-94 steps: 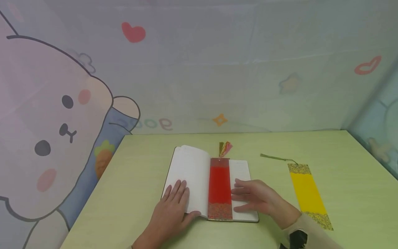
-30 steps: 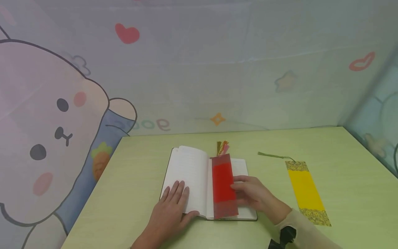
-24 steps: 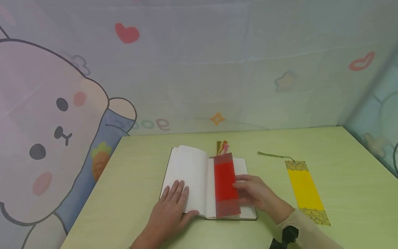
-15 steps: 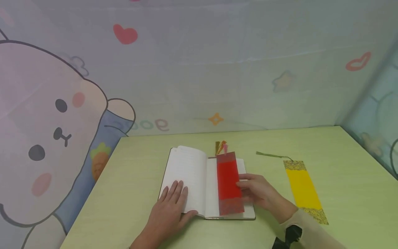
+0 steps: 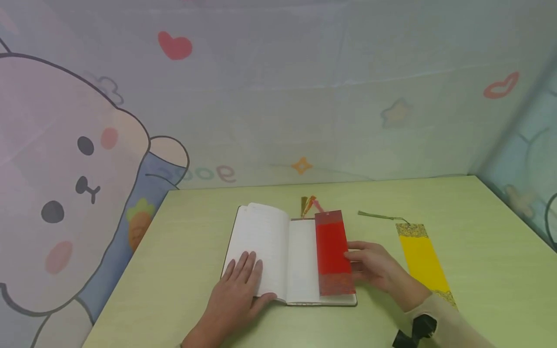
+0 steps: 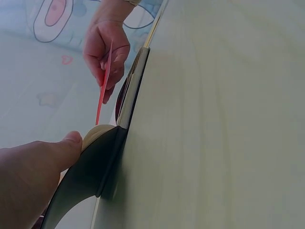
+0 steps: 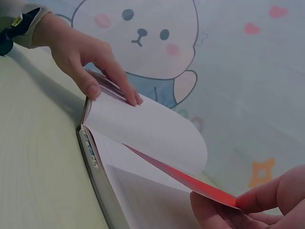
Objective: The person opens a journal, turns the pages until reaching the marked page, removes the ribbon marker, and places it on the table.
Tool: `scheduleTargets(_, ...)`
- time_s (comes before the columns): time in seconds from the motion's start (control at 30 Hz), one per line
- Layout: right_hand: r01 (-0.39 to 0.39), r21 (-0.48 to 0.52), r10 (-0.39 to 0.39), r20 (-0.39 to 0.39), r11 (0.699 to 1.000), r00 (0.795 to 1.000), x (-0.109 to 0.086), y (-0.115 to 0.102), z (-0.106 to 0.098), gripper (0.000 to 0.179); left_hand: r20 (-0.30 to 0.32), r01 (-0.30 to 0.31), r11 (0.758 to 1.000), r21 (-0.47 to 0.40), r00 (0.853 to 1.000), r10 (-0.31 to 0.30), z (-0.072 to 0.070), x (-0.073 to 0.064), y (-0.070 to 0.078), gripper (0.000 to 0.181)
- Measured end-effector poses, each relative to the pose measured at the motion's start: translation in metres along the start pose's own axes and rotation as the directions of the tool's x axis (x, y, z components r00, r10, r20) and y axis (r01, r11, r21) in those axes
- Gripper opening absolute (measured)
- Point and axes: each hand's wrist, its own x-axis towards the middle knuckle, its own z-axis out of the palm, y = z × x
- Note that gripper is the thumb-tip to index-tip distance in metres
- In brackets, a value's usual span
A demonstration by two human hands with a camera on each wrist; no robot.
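Observation:
An open notebook (image 5: 300,263) with white pages lies on the table. My left hand (image 5: 237,292) rests with its fingers spread on the left page; in the left wrist view the left thumb (image 6: 71,145) lies along the page edge above the dark cover (image 6: 90,167). Between thumb and fingers, my right hand (image 5: 374,266) pinches the right edge of a red bookmark (image 5: 332,251) with patterned ends. The bookmark is raised and tilted over the right page, as the right wrist view shows. Several tassels (image 5: 308,205) stick out past the notebook's top edge.
A yellow bookmark (image 5: 419,256) with patterned ends and a green tassel (image 5: 378,215) lies to the right of the notebook, its lower end partly behind the right sleeve. Behind the table (image 5: 143,270) hangs a curtain (image 5: 278,96) printed with cartoon figures.
My right hand has taken hold of the red bookmark, lifted it off the page by the gutter and moved it right. More of the right page shows. My left hand has stayed in place.

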Motion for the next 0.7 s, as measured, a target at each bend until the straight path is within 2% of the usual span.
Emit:
scheduleTargets(0.33, 0.002, 0.019, -0.003, 0.006, 1.000, 1.000, -0.003, -0.001, -0.014, 0.051, 0.017, 0.011, 1.000, -0.010, 1.000, -0.011, -0.001, 0.001, 0.001, 0.071)
scheduleTargets(0.57, 0.015, 0.005, -0.016, 0.008, 1.000, 1.000, -0.006, -0.002, -0.023, 0.054, -0.048, -0.012, 1.000, -0.015, 0.999, 0.011, 0.000, 0.001, 0.000, 0.070)
scheduleTargets(0.7, 0.016, -0.002, -0.016, 0.003, 1.000, 1.000, -0.007, -0.003, -0.030, 0.055, -0.045, -0.009, 1.000, -0.018, 0.999, 0.008, 0.001, 0.001, 0.000, 0.070)
